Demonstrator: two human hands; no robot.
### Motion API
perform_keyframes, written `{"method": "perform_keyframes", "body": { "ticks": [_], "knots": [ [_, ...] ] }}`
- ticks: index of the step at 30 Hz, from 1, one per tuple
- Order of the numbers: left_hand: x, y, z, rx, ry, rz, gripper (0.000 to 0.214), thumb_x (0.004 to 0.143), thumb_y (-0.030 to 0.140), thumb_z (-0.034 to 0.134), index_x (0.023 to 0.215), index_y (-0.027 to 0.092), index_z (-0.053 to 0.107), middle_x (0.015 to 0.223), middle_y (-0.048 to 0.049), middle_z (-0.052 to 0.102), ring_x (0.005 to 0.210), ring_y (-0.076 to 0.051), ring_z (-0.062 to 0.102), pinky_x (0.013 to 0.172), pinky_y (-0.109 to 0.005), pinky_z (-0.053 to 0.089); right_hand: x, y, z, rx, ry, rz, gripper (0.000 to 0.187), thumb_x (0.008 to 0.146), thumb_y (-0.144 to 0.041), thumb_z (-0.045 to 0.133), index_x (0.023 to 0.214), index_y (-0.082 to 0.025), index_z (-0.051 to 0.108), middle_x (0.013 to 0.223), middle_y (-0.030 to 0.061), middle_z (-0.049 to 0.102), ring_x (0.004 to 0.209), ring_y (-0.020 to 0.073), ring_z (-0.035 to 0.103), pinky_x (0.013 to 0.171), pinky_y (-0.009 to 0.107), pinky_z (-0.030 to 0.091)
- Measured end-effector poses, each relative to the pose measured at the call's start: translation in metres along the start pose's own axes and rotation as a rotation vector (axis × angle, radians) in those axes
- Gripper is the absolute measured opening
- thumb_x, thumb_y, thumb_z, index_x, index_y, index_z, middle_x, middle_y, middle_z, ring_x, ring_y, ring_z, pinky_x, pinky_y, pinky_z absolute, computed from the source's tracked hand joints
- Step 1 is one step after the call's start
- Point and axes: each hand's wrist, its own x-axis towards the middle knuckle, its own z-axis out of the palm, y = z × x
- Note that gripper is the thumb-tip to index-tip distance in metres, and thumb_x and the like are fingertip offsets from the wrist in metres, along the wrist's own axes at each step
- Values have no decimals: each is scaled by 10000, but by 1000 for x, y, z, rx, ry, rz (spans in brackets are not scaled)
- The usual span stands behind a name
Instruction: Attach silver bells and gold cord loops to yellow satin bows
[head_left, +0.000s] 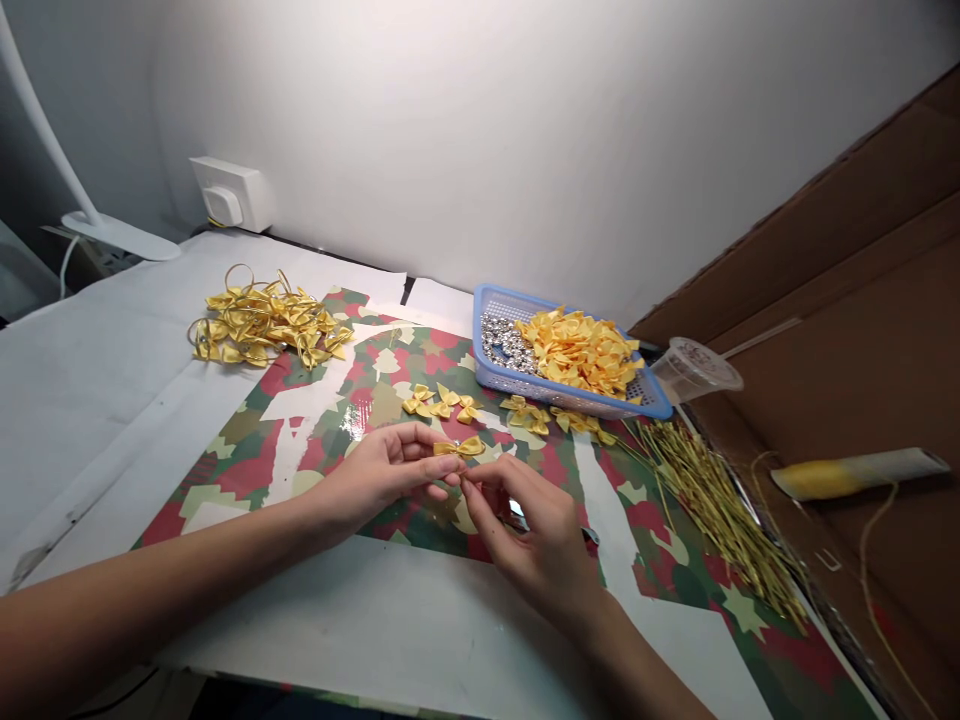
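Note:
My left hand [409, 465] pinches a small yellow ribbon bow [461, 448] between thumb and fingers, a tiny shiny bead at its middle. Close against it, the fingertips of my right hand [536, 525] are pressed together just below the bow; what they grip is too small to make out. Under my right hand lies a shiny metal tool [591, 536], mostly hidden. Beyond my hands a few loose yellow bows [442, 402] rest on the camouflage-patterned sheet [390, 365], and more bows [529, 414] lie by the basket.
A blue plastic basket [491, 375] holds yellow bows and silver beads. A heap of finished-looking gold bows with loops [270, 320] sits left. Gold stems [720, 510] lie right, near a clear cup [694, 370], cardboard [862, 370] and a yellow-white roll [855, 473]. A lamp base [124, 236] stands far left.

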Motion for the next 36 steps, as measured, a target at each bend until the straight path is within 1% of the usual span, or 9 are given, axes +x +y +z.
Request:
{"method": "perform_keyframes", "body": {
  "ticks": [5,9,16,19,23,25,28,31,36],
  "knots": [
    [0,-2,-2,-13,4,-15,269,692,320,769,825,155,603,714,9,674,656,-84,625,576,-172,442,-1,0,2,38,-10,42,131,869,-108,468,795,-170,556,618,-19,494,514,102,457,472,217,372],
    [0,-1,-3,-30,5,-23,272,686,330,773,804,157,599,703,21,670,626,-72,611,538,-162,413,-3,1,3,111,-11,167,117,879,-163,477,785,-184,542,579,-42,470,481,98,447,451,214,363],
    [0,1,-1,-7,-6,-21,247,695,320,769,786,155,610,679,22,669,634,-77,617,566,-161,446,-1,-2,4,252,-9,347,191,888,-313,485,759,-185,545,536,-50,430,472,104,407,448,226,337],
    [-1,0,0,-14,-19,-24,220,706,299,761,788,149,623,704,10,669,638,-79,619,586,-168,466,-1,-3,4,344,-39,411,214,872,-356,490,755,-185,544,513,-58,399,463,106,372,451,234,318],
    [-2,0,0,-9,2,-19,221,705,297,758,795,147,623,727,0,664,644,-84,620,582,-169,470,0,-3,3,473,-71,519,230,819,-400,560,751,-180,563,491,-69,383,460,100,350,471,239,317],
    [-3,1,1,3,17,-7,223,704,300,758,788,148,617,700,5,649,626,-83,606,555,-166,459,2,-3,3,568,-87,580,268,787,-437,597,730,-177,568,489,-74,365,463,93,322,463,233,296],
    [-3,2,2,36,39,1,224,705,306,752,782,149,612,664,16,626,586,-73,570,509,-159,437,4,-2,5,705,-116,662,327,737,-487,648,700,-172,567,470,-91,311,448,74,246,429,218,217],
    [-3,2,2,69,56,19,225,704,315,746,781,148,618,686,17,612,585,-68,543,491,-155,431,5,0,7,795,-131,731,340,724,-484,674,679,-168,561,462,-101,278,438,59,192,420,217,149],
    [-4,3,3,122,73,34,225,708,323,732,788,144,620,714,12,597,575,-66,518,488,-165,435,5,3,11,875,-109,759,364,691,-490,708,644,-168,545,441,-110,256,430,54,175,417,221,133]
  ]
}}
